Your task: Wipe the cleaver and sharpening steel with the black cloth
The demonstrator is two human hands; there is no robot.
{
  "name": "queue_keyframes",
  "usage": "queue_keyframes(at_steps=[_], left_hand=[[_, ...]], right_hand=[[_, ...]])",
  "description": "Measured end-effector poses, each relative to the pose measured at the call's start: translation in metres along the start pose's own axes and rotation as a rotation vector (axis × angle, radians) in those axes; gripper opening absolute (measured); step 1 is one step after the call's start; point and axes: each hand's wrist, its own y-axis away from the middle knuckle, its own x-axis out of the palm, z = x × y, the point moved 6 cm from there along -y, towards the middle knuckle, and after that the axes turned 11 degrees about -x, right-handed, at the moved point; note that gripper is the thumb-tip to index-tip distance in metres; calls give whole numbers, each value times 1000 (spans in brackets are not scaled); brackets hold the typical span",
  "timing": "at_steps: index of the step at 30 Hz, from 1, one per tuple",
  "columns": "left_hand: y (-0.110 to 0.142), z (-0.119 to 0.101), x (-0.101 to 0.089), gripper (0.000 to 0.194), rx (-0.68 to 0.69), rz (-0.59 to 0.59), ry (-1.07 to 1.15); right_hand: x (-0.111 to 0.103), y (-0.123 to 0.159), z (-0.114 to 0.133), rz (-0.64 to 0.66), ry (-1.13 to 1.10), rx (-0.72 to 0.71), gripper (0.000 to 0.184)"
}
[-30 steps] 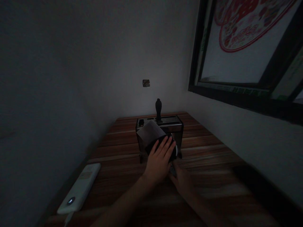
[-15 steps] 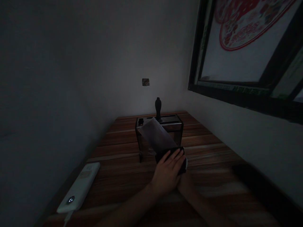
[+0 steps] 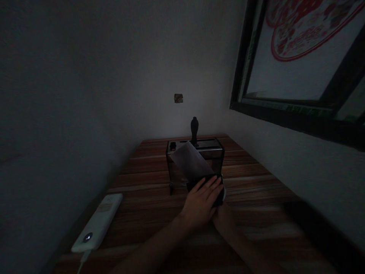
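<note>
While open left hand (image 3: 201,198) covers pad (image 3: 194,184), right hand's (image 3: 221,216) grip is unclear; lettering (image 3: 309,110) illegible.

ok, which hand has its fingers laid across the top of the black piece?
The left hand: its fingers lie over the black piece. The right hand sits lower, partly hidden, no fingers on top.

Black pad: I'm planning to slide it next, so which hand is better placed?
Probably the left hand: its fingers lie across the black pad, while the right hand sits below, partly hidden.

White device (image 3: 99,219) with lit display, pale cable (image 3: 82,262), dark-framed window (image 3: 288,80)
</note>
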Motion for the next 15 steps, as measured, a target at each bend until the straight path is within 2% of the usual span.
queue_keyframes(at_steps=[3, 11, 15], left_hand=[[-6, 11, -12, 56, -38, -29, -38], [-18, 58, -52, 57, -195, -174, -101], [-20, 71, -64, 57, -238, -206, -146]], right_hand=[[-4, -3, 8, 54, 51, -7, 37], [-9, -7, 22, 53, 60, -16, 39], [-9, -6, 21, 22, 116, -46, 37]])
